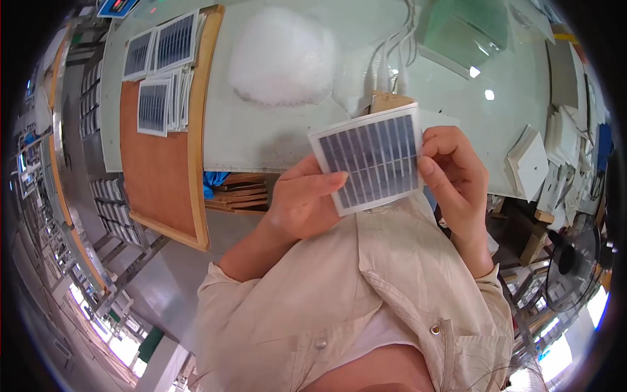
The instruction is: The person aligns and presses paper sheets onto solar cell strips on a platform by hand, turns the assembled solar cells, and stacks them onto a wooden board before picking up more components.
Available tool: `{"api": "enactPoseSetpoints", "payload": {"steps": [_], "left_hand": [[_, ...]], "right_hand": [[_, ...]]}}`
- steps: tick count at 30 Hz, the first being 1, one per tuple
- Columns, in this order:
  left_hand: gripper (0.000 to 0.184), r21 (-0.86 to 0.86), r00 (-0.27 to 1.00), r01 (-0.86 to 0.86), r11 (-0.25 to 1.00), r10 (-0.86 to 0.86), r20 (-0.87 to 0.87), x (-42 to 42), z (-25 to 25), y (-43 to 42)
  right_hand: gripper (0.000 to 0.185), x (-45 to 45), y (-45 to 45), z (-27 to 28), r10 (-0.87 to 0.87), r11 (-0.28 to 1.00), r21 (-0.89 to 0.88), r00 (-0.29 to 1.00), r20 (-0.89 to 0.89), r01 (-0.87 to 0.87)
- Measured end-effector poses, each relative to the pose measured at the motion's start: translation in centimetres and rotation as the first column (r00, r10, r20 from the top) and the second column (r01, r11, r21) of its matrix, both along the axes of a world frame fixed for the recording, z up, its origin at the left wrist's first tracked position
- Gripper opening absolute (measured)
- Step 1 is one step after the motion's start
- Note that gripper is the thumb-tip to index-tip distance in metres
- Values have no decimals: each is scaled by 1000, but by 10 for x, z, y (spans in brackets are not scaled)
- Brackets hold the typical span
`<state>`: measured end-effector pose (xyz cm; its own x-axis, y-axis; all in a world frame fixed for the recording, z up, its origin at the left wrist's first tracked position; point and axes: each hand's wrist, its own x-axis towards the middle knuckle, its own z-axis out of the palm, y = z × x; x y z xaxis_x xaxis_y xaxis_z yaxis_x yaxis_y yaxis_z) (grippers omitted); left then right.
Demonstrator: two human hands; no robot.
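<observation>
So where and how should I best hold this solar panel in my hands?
I'd say grip the solar panel by its white border, from opposite sides: left hand at the left, right hand at the right. It is thin, flat and roughly square, so it should pinch easily there. The left thumb overlaps the dark cells; easing it back would probably uncover them.

Worktop (496, 130), left edge: blocked by tray (160, 176), overhanging near edge.
Between tray and white mound (284, 59): passable, narrow.
Near edge, middle: barred by held solar panel (373, 160).
Right half: passable between cables (385, 62) and white pieces (529, 163), short of green box (464, 32).
</observation>
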<state>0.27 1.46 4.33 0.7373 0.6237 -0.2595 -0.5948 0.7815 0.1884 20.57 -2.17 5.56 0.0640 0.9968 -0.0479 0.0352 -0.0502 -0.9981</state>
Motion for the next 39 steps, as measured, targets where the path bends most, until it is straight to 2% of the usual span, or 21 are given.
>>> {"api": "enactPoseSetpoints", "payload": {"steps": [2, 3, 5, 8, 24, 29, 30, 31, 33, 35, 36, 38, 39], "left_hand": [[43, -25, 1000, -2, 1000, 1, -11, 1, -1, 0], [42, -41, 999, 14, 999, -15, -31, 1, -1, -1], [40, -56, 999, 17, 998, -19, -51, 2, -2, -1], [38, -30, 1000, 16, 999, -17, -11, 3, -3, -1], [37, 4, 1000, 24, 1000, -24, -5, 4, -4, 0], [40, 1, 1000, 26, 1000, -26, 1, 6, -4, 1], [40, 1, 999, 24, 1000, -24, -35, 5, -5, 0], [41, 0, 997, 20, 1000, -20, -72, 4, -7, 0], [38, 7, 996, 44, 999, -44, -82, 5, -5, 0], [36, 171, 882, 61, 983, 27, -470, 9, 6, 2], [36, 172, 885, 61, 983, 26, -465, 9, 3, 3], [38, 463, 630, 209, 861, 243, -738, 7, -11, 2], [38, 462, 625, 206, 863, 247, -740, 7, -18, 2]], "right_hand": [[4, 2, -1, -2, 16, 992, -126, 994, -108, -30], [4, 3, -2, -2, 32, 991, -124, 993, -111, -46], [5, 5, -3, -1, 13, 965, -248, 962, -274, -84], [4, 6, -3, -1, 25, 964, -246, 953, -302, -103], [3, 5, -4, -2, 24, 966, -238, 957, -289, -96], [6, -2, -3, 0, -97, 980, -189, 979, -179, 63], [8, -4, -1, 4, -108, 977, -205, 962, -249, 56], [8, 1, -2, 4, -121, 975, -210, 964, -237, 71], [8, 12, -4, 2, 11, 919, -367, 942, -335, -142], [9, 8, -8, -5, -13, 939, -335, 966, -257, -76], [8, 6, -10, -6, -60, 937, -349, 970, -236, -27], [13, 2, -14, -15, -107, 932, -361, 980, -167, 40], [13, 1, -15, -20, -101, 932, -362, 980, -171, 33]]}}
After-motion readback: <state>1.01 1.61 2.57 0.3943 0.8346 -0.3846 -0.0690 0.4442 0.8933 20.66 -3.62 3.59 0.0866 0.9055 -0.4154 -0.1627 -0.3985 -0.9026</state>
